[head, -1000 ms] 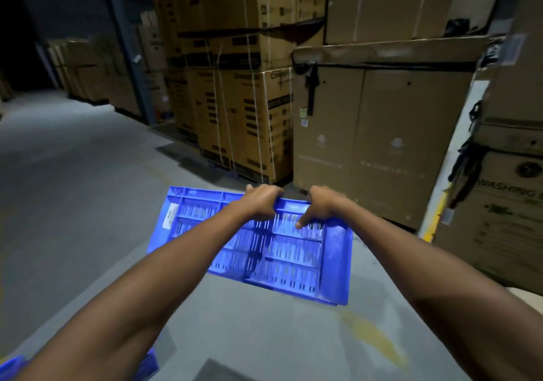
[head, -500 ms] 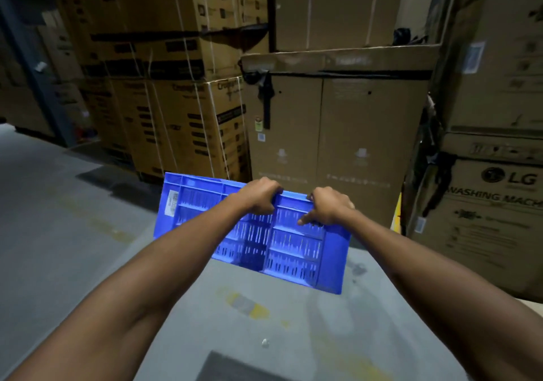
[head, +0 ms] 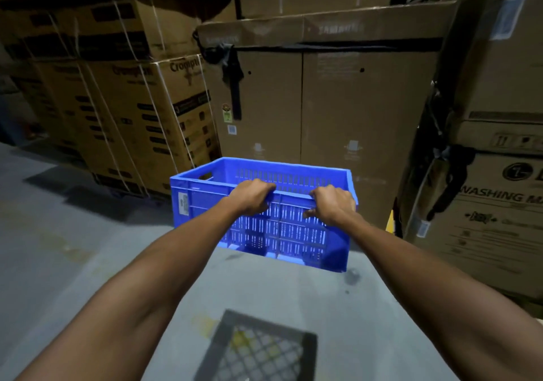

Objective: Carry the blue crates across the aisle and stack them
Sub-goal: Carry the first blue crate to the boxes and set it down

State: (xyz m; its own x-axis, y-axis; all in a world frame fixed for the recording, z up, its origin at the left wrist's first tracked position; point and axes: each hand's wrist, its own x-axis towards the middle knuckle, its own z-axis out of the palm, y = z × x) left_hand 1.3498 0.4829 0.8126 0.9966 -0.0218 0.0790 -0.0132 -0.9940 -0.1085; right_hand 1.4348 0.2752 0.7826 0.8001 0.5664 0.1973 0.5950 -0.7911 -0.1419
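You are mid-carry: the crate (head: pixel 264 210) hangs in the air ahead of you, upright, open side up and tilted a little, clear of the floor (head: pixel 73 248). Your left hand (head: pixel 249 196) and right hand (head: pixel 333 204) are both clamped on its near rim, fingers curled over the edge, side by side with a short gap between them. Cartons (head: pixel 323 101) stand just beyond the crate. No other blue crate shows, so I cannot tell where the stack is. A dark grid-bottomed crate (head: pixel 258 348) lies below your forearms. Next, likely lower this one level at the stack spot.
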